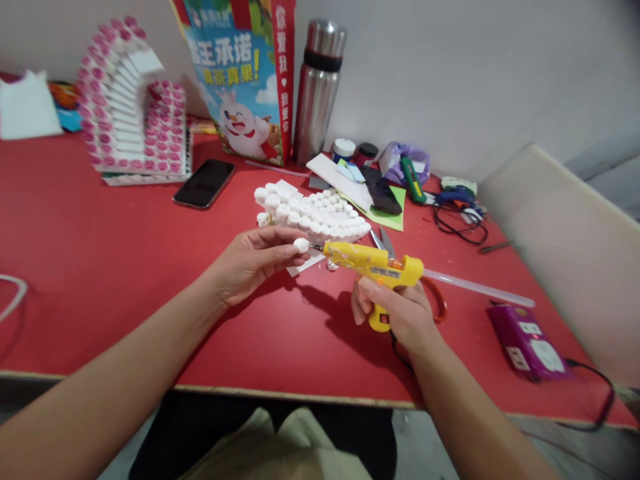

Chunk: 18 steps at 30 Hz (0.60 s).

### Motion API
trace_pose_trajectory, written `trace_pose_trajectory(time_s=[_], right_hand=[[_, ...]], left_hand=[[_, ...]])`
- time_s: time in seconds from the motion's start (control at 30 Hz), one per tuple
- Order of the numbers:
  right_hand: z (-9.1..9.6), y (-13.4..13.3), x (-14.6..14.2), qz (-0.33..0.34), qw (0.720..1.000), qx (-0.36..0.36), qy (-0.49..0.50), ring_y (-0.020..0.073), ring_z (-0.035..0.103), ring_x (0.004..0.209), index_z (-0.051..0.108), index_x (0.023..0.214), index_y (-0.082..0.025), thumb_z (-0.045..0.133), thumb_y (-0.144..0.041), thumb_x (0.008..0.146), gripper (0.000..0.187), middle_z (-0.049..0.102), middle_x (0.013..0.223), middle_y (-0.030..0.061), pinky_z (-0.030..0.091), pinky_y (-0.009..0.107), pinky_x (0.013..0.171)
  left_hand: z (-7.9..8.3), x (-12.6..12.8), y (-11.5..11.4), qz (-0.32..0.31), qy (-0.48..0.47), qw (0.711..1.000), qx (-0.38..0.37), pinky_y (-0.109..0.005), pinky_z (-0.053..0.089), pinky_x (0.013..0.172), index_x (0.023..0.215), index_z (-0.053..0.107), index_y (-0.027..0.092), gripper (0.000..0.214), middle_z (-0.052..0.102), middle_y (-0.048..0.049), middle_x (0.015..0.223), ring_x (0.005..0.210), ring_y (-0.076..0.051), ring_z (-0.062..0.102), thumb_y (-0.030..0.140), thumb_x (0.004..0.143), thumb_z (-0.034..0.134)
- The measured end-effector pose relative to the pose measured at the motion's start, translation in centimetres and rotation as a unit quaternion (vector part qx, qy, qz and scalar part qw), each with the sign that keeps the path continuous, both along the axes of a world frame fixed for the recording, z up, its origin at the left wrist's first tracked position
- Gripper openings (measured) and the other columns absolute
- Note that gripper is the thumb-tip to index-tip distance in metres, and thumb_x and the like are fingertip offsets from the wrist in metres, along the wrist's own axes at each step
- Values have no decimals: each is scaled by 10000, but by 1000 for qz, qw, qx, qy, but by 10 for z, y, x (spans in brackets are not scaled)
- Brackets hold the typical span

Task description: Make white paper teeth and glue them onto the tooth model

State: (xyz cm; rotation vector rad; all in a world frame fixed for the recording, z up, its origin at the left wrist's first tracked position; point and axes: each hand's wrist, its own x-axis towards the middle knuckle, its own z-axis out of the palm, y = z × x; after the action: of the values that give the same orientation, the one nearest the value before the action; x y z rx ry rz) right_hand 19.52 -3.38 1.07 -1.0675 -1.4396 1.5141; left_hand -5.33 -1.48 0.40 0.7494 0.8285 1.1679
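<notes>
Between the thumb and fingers of my left hand [257, 259] is a small white ball [301, 245], round and soft-looking like a pom-pom. My right hand [395, 303] grips a yellow hot glue gun [373, 261], its nozzle pointing left and right up at the ball. A clear glue stick [480, 288] sticks out of the gun's back. Just behind both hands lies a white craft piece [310, 213] covered with rows of similar white balls. Scissors [385, 241] lie partly hidden behind the gun, with an orange-red handle [434, 299] showing beyond my right hand.
A pink-and-white craft piece [133, 107], a phone [205, 183], a printed bag [240, 80] and a steel flask [320, 93] stand or lie at the back. Paper sheets [343, 180], a green glue gun [413, 179] and cables are back right. A purple power socket [527, 340] sits right.
</notes>
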Motion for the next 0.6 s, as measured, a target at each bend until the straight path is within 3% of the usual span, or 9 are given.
trace_pose_trajectory(time_s=[0.6], right_hand=[[-2,1,0,-8,1000,4,-4,145,594,447,606,540,-179,773,-501,862,485,592,499,14,430,276,474]], left_hand=[[-3,-1,1,-12,-8,1000,4,-214,642,801,917,850,177,235,818,-47,950,792,-131,771,222,707,944]])
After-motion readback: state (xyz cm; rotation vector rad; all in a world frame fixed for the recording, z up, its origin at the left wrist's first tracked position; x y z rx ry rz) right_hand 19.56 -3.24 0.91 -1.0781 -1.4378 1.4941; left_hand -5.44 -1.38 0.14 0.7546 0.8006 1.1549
